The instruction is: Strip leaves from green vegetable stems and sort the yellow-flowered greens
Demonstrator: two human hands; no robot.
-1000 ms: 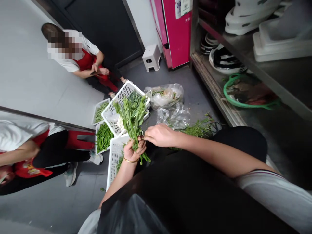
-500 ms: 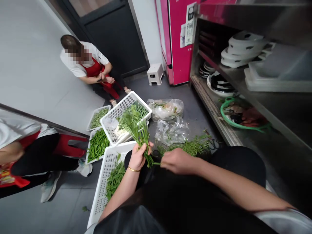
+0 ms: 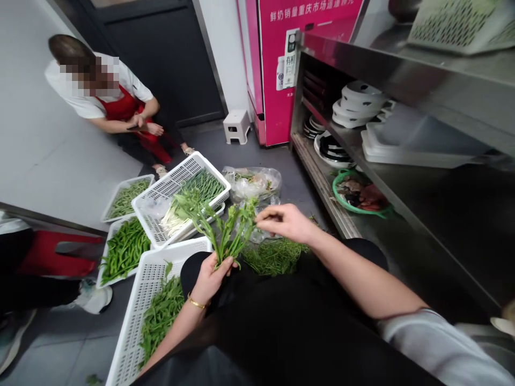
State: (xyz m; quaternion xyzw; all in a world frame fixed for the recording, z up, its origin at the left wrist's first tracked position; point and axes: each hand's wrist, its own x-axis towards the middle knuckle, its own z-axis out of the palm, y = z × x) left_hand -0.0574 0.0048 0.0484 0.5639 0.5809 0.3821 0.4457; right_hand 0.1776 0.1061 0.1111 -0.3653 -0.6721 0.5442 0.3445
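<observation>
Green stalks sit clenched in the left hand, the right hand pinching a leafy tip: trimming, likely, needing a clean snap next.

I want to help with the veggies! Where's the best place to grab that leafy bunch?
Grab the bunch low on its bare stalks, coming from below, as the left hand does. The stalks gather tight there, while the leafy tops fan out upward and would probably crush.

Right hand risen from stem bases to leafy tips of bunch
</observation>
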